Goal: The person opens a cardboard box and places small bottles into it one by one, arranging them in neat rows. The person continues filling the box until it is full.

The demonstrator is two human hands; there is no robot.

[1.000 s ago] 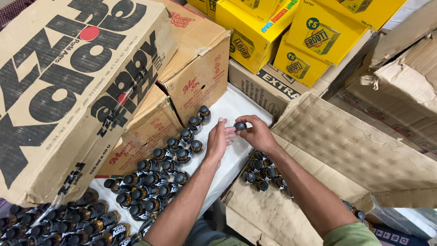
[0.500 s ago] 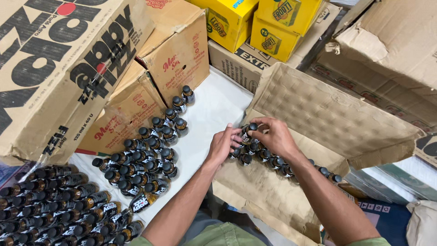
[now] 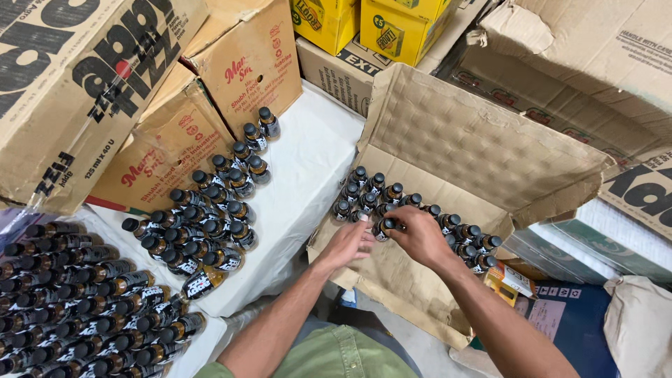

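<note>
Pinching a small bottle [image 3: 384, 225], right hand [image 3: 420, 236] fingers curl; left hand [image 3: 348, 243] fingers released.

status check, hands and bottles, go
Right hand shut on small dark bottle. Left hand open beside it. Bottle rows stand on flattened carton, nothing blocking.

A white-covered desk [image 3: 308, 168] carries a cluster of small dark bottles [image 3: 210, 210], standing upright left of the open flat carton [image 3: 448, 161]. Brown boxes [image 3: 210, 91] rest on the desk behind the bottles. More bottles [image 3: 420, 210] stand inside the carton.
</note>
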